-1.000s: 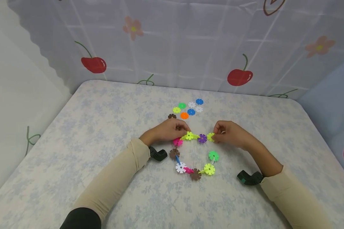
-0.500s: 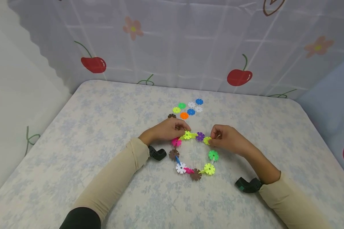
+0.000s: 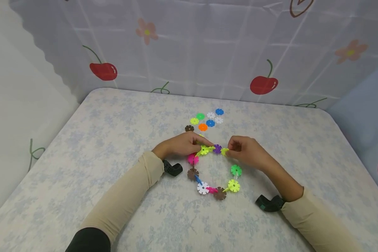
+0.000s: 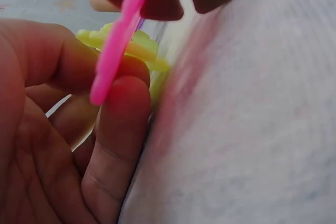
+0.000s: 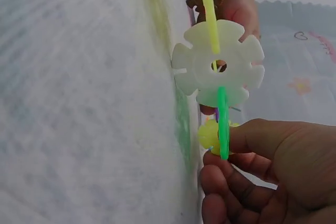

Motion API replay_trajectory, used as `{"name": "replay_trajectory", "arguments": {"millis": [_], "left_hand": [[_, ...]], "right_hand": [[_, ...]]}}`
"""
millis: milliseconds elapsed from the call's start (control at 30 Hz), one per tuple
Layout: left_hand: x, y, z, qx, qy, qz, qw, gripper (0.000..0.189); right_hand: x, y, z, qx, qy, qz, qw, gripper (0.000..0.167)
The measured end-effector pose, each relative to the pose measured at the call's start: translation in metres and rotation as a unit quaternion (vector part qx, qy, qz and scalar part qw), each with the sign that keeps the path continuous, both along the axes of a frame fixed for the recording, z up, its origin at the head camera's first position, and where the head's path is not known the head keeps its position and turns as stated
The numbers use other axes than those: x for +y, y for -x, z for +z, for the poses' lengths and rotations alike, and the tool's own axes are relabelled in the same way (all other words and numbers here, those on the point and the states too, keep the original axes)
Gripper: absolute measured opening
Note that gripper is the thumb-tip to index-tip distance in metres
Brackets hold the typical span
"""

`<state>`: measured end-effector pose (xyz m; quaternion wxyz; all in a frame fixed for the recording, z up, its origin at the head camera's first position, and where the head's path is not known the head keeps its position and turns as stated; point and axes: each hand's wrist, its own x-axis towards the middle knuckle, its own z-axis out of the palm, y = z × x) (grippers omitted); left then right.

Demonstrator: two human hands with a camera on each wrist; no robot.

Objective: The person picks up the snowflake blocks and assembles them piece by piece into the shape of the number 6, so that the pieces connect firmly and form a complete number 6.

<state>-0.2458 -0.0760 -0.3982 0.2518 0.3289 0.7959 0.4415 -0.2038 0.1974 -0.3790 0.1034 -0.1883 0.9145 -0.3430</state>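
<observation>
A chain of slotted plastic snowflake discs lies in a loop before me. At its far side my left hand point(image 3: 184, 143) pinches a yellow disc point(image 3: 204, 150), beside a pink disc point(image 3: 193, 159). My right hand point(image 3: 247, 148) pinches another yellow disc point(image 3: 224, 151), which joins a purple disc point(image 3: 217, 149). In the left wrist view the thumb and a finger close on the yellow disc point(image 4: 139, 45), partly behind the pink one. The right wrist view has a green disc point(image 5: 223, 129) and a white disc point(image 5: 194, 72) in front of the pinched yellow disc. A gap separates the right hand from the green disc point(image 3: 236, 170).
Loose discs lie beyond the hands, among them an orange disc point(image 3: 203, 127), a green one point(image 3: 200, 116) and a dark brown one point(image 3: 189, 128). The flower-patterned table point(image 3: 138, 119) ends at a curtain point(image 3: 189, 52) printed with cherries.
My right hand has moved left with its yellow disc, and the purple disc has shifted left too. The near part of the loop has slid slightly right and toward me.
</observation>
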Motion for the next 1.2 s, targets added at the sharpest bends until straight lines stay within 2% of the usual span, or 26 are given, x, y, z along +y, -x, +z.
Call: {"name": "replay_trajectory", "arguments": {"millis": [167, 500, 1200], "left_hand": [[0.0, -0.001, 0.0, -0.005, -0.004, -0.007, 1.0, 0.042], [0.001, -0.001, 0.002, -0.01, 0.005, -0.014, 0.9998, 0.043], [0.006, -0.003, 0.002, -0.013, 0.014, -0.021, 0.9996, 0.041]], "right_hand": [[-0.005, -0.004, 0.003, 0.037, -0.053, 0.018, 0.9978, 0.012], [-0.012, -0.007, 0.005, 0.071, -0.061, 0.029, 0.9952, 0.018], [-0.011, -0.003, 0.003, 0.074, -0.046, 0.036, 0.9956, 0.021]]}}
